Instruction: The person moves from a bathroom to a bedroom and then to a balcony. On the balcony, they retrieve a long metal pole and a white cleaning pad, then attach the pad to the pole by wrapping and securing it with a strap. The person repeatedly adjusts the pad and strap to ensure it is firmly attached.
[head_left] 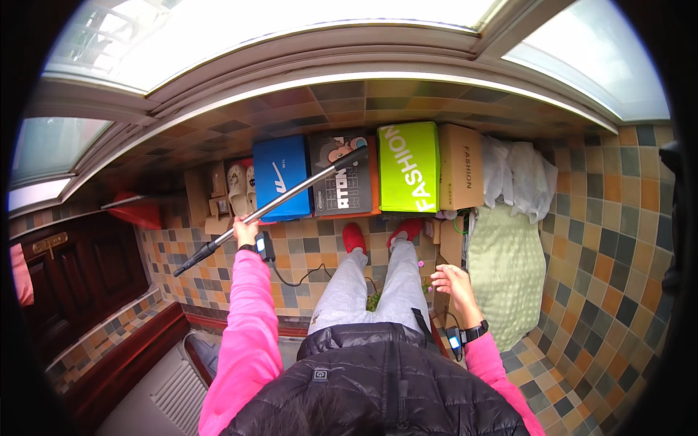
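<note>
My left hand is closed around a silver metal pole with black ends. The pole slants from the lower left up to the right, its far end over a dark printed box. Beneath its middle part is a blue box. My right hand is held up away from the pole, fingers loosely bent and apart, with nothing visible in it. A long, pale green textured cover lies close by on the right.
Along the window wall stand a bright green box, a brown carton and white plastic bags. Pale clogs sit in an open carton at the left. A dark wooden door stands far left. My feet wear red slippers on the tiled floor.
</note>
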Motion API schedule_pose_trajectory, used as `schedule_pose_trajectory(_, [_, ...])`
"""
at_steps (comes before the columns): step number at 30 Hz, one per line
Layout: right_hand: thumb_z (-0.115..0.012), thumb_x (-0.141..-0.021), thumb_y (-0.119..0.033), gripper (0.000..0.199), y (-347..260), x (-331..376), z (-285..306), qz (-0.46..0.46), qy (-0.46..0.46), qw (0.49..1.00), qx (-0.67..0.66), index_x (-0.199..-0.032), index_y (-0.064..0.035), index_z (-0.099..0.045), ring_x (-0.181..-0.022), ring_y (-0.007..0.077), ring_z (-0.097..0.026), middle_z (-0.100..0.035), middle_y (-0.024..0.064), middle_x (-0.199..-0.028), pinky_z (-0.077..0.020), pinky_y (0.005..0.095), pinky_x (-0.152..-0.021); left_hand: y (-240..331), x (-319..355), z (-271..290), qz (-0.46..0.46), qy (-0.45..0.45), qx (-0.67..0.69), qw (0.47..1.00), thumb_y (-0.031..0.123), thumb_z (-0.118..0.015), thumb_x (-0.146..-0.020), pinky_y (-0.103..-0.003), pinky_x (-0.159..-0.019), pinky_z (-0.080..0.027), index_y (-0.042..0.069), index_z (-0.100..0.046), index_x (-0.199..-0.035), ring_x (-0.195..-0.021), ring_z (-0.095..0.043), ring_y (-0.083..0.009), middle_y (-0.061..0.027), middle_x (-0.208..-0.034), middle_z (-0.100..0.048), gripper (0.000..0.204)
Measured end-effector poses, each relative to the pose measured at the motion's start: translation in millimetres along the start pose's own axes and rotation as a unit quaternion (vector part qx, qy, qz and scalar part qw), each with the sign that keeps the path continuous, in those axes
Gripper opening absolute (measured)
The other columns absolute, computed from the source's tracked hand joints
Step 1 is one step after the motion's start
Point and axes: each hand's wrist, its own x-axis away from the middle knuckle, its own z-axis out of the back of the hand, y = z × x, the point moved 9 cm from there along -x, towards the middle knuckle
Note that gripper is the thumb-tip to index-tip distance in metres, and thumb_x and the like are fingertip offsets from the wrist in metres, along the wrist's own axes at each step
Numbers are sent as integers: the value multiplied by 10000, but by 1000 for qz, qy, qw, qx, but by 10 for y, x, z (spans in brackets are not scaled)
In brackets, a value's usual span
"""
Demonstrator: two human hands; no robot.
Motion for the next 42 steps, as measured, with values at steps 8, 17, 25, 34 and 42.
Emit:
schedule_pose_trajectory(8, [-520,-1029,-270,285,65,171,-72,-19,16,998,59,-1134,-24,-619,-758,145,-694,-723,101,-947,-544,241,-633,-850,220,-104,-17,89,39,995,292,-543,-1014,-525,-836,-527,48,-513,-1016,-778,-586,-294,-98,-858,-546,245])
schedule_pose_trajectory(17, [-529,-1023,-259,274,189,282,23,-50,46,995,71,-1134,-22,-609,-743,151,-688,-715,109,-934,-541,249,-617,-1004,187,-298,40,76,63,994,33,-603,-946,-546,-841,-511,89,-529,-1046,-826,-599,-214,-66,-877,-588,136])
schedule_pose_trajectory(25, [-523,-1026,-228,244,67,162,-185,-47,34,995,86,-1132,-26,-609,-747,156,-689,-715,104,-930,-539,252,-623,-1124,8,-270,61,51,-76,994,107,-536,-996,-509,-1021,-453,52,-553,-1157,-1153,-595,-268,-105,-1112,-631,171])
schedule_pose_trajectory(34, [-533,-1023,-188,207,-26,149,-402,-51,27,994,89,-1112,-27,-628,-756,149,-685,-722,108,-941,-531,241,-629,-441,766,-1381,-409,83,-627,658,18,-732,-742,-497,-1079,-388,119,-416,-1426,-1338,-412,-436,-246,-1443,-416,760])
schedule_pose_trajectory(42, [-531,-1022,-198,231,84,175,-424,-57,35,992,107,-1137,-26,-634,-793,151,-690,-722,104,-975,-538,255,-659,-1237,719,-2098,-267,-157,-845,436,108,-688,-739,-741,-1061,-266,319,-289,-1538,-1480,-46,-500,-218,-1621,-111,918])
